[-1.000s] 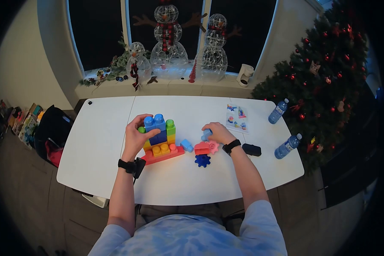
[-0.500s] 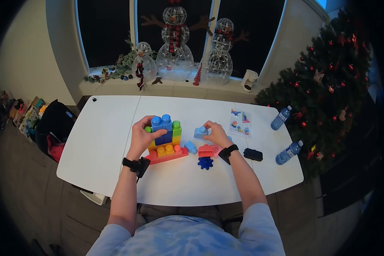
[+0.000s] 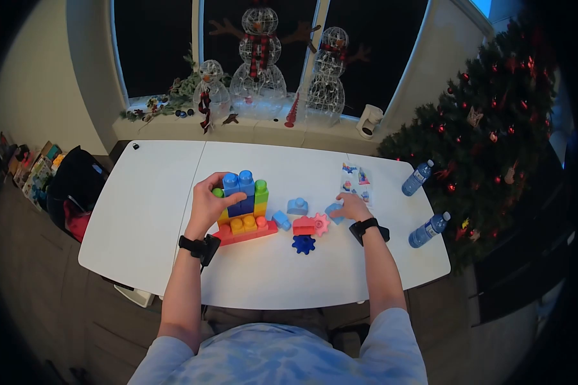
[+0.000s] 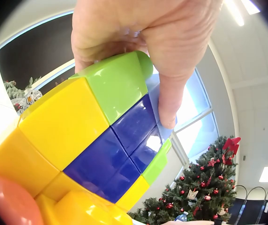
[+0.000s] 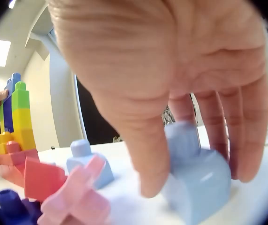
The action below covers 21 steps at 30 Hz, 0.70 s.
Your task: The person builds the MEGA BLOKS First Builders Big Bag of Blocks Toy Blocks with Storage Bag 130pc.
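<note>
My left hand [image 3: 210, 204] grips the top of a built stack of toy blocks, its thumb pressed on the front of the upper blue blocks [image 3: 239, 183]. Green, yellow and dark blue blocks [image 4: 98, 161] make up the stack's wall, over a red base [image 3: 245, 237]. The right hand [image 3: 354, 207] has its thumb and fingers on opposite sides of a light blue block [image 5: 197, 180] with a rounded side and one stud. A second light blue block [image 3: 297, 206] stands on the table left of that hand, and a third [image 3: 281, 220] lies beside the red base.
Close in front are a red block [image 3: 303, 225], a pink gear [image 3: 321, 223] and a dark blue gear [image 3: 304, 244]. A picture sheet [image 3: 357, 183] lies behind the right hand. Two water bottles [image 3: 418, 178] stand at the right of the white table [image 3: 141, 212].
My right hand has set one light blue block down upright, let go of it, and moved right to another light blue block. The left hand keeps its grip on the stack.
</note>
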Motion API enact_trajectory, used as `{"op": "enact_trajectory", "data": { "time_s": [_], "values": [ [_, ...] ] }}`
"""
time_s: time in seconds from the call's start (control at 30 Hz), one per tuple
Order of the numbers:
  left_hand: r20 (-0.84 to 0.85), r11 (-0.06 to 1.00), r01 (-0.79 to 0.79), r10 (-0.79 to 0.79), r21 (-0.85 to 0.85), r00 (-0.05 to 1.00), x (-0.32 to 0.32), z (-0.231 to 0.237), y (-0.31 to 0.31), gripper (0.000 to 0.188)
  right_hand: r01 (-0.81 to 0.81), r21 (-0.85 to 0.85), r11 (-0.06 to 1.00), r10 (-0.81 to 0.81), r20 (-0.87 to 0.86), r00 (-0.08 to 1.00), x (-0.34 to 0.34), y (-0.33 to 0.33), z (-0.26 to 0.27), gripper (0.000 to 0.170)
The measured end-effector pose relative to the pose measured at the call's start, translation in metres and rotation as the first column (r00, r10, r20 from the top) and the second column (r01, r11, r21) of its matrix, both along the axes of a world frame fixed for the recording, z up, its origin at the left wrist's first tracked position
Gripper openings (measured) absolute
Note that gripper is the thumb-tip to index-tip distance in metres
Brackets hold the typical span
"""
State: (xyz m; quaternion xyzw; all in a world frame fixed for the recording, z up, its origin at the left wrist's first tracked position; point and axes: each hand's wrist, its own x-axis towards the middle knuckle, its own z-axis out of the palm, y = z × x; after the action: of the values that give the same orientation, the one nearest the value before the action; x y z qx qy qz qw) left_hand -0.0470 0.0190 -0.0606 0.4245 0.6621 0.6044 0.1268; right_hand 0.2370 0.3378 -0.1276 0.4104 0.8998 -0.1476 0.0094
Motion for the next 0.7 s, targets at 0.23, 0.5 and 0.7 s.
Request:
{"op": "enact_trajectory", "data": {
  "time_s": [0.23,0.5,0.7],
  "values": [
    [-0.006,1.000,0.006,-0.006,-0.010,1.000,-0.003,-0.003,-0.001,0.043,0.095,0.121,0.988,-0.012,-0.557,0.831,-0.035,-0.028,0.037,0.044],
    [-0.019,1.000,0.000,0.000,-0.007,1.000,-0.001,0.001,-0.001,0.042,-0.598,0.217,0.771,0.526,-0.747,0.407,-0.130,-0.159,0.165,0.046],
    [-0.051,1.000,-0.005,0.005,-0.004,0.999,-0.005,-0.002,-0.001,0.043,-0.643,0.238,0.729,0.594,-0.687,0.419,-0.155,-0.172,0.155,0.041]
  ]
}}
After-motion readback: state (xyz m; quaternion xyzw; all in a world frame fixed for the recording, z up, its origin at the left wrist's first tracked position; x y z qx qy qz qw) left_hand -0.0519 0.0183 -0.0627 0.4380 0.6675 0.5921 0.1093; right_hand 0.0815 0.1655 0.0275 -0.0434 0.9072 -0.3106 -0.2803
